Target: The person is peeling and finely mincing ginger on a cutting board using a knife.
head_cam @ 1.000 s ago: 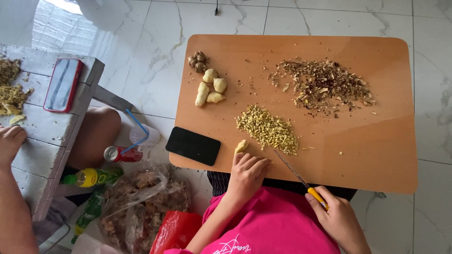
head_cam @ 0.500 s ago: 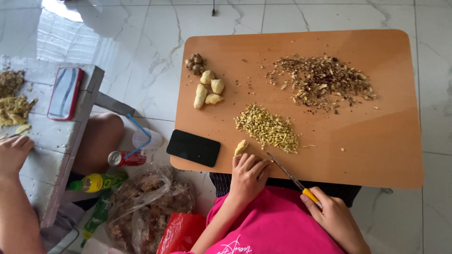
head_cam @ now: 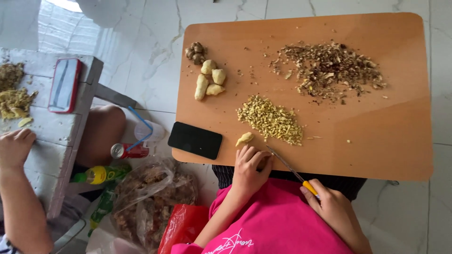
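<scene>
Bench [head_cam: 386, 141]: smooth orange-brown board with rounded corners, standing on pale marbled floor tiles.
Left hand [head_cam: 248, 170]: at the near edge of the bench, fingers curled and pressed together over something small; what they pin down is hidden beneath them.
Right hand [head_cam: 335, 212]: near right, over the pink shirt, fingers wrapped tight round the yellow handle of the knife [head_cam: 288, 165].
Knife: thin narrow metal blade, slanting up and left from the handle, its tip just beside the left hand's fingers.
Ginger piece [head_cam: 244, 138]: small, pale yellow, peeled and lumpy, lying just beyond the left hand's fingertips.
Chopped pile [head_cam: 270, 120]: yellowish, finely diced bits heaped mid-bench, just right of the ginger piece.
Peel scraps [head_cam: 332, 70]: brown, dry, flaky heap at the far right.
Whole ginger [head_cam: 209, 80]: several knobbly pale pieces at the far left, with darker brown knobs beside them.
Phone [head_cam: 195, 140]: flat black rectangle at the near left corner of the bench.
Other person's hand [head_cam: 14, 146]: far left, resting on a grey wooden bench.
Plastic bag [head_cam: 146, 202]: clear, crinkled, filled with brown lumps, on the floor.
</scene>
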